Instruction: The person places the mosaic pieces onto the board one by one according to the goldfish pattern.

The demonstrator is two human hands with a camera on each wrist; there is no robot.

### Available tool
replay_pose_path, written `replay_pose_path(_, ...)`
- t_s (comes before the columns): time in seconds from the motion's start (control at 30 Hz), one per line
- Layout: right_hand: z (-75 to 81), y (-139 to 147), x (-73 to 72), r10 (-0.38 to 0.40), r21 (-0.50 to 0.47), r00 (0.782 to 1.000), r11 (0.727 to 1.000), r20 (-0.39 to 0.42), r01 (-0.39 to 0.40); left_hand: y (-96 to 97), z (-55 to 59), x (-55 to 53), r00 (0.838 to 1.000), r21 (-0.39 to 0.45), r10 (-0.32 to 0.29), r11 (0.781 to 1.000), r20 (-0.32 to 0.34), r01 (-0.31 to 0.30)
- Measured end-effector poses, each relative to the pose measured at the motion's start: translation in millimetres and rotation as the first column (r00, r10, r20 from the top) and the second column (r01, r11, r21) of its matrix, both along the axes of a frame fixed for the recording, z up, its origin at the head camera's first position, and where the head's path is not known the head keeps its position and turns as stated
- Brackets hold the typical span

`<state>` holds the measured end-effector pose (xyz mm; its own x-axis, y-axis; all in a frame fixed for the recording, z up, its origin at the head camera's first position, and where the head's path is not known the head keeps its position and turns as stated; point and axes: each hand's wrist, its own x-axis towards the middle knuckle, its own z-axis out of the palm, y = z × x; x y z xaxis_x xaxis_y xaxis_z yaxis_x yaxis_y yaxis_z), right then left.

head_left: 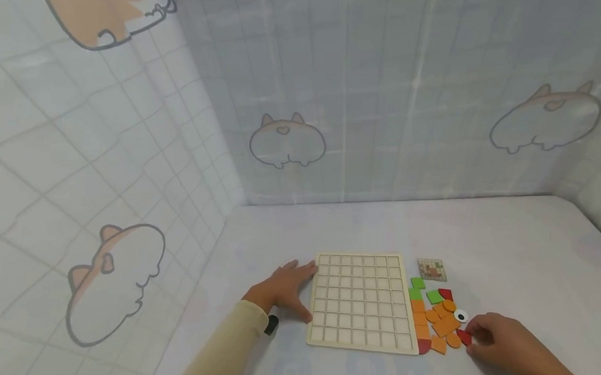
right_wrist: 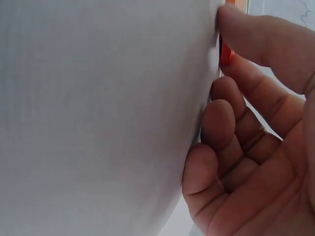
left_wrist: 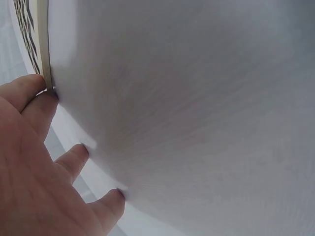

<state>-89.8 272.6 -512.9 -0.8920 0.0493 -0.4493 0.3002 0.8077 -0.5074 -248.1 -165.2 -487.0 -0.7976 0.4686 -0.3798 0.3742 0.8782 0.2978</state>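
A pale wooden grid board (head_left: pixel 358 304) lies on the white table. My left hand (head_left: pixel 286 286) is at its left side with fingers spread; thumb and a fingertip touch the board's edge, which also shows in the left wrist view. At the right, my right hand (head_left: pixel 508 338) pinches a red quarter-round tile (head_left: pixel 463 337) between thumb and index finger, down at the table surface. In the right wrist view only a red sliver of the tile (right_wrist: pixel 227 51) shows past the thumb, and the other fingers are curled in.
Several orange tiles (head_left: pixel 445 325) lie loose beside the right hand, with a white eye tile (head_left: pixel 460 316) and green tiles (head_left: pixel 434 297). A column of tiles (head_left: pixel 420 319) lines the board's right edge. Behind them is a small pattern card (head_left: pixel 432 269). Curtains with dog drawings surround the table.
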Motion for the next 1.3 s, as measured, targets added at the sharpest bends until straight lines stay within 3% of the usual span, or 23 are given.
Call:
replay_pose_path(0.27, 21.1, -13.9, -4.4, -0.011, 0.005, 0.993, 1.000, -0.120, 0.012, 0.8, 1.3, 3.8, 1.000, 0.011, 0.006, 1.000, 0.009, -0.007)
replay_pose_path(0.43, 34.2, -24.3, -8.1, -0.018, -0.012, 0.974, 1.000, -0.227, 0.016, 3.2, 1.2, 3.7, 1.000, 0.001, 0.015, 1.000, 0.008, -0.015)
replay_pose_path(0.6, 40.1, -37.5, -10.7, -0.007, -0.026, 0.959, 1.000, -0.284, 0.000, 5.8, 1.1, 1.1, 1.000, -0.022, 0.020, 1.000, 0.005, -0.020)
replay_pose_path(1.0, 39.4, -77.7, -18.1, 0.037, -0.089, 0.956, 0.994, -0.291, -0.065, 6.2, 3.3, 1.0, 1.000, -0.067, 0.018, 0.998, 0.015, -0.017)
replay_pose_path(1.3, 38.8, -99.2, -24.2, 0.061, -0.118, 0.944, 0.988, -0.324, -0.104, 9.2, 5.9, -6.9, 1.000, -0.085, -0.015, 0.996, 0.000, 0.015)
